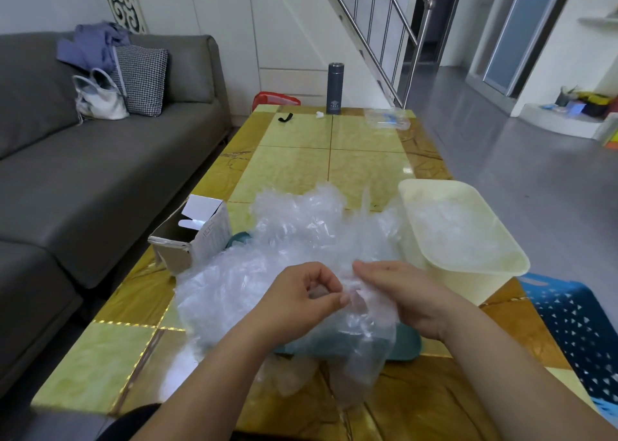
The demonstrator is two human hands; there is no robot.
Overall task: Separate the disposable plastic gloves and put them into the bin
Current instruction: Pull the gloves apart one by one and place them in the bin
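Head view: my left hand [301, 293] and right hand [401, 293] meet over the glove pile [301, 226], mid-table [294, 159] toward the near edge. Left thumb and curled fingers pinch thin film, and the right grips the same clump [363, 310] from the other side. To do it well I'd pinch one layer only and peel apart slowly so it doesn't tear or drag neighbours. Then it goes in the bin [468, 283] at the right edge, which already holds some gloves.
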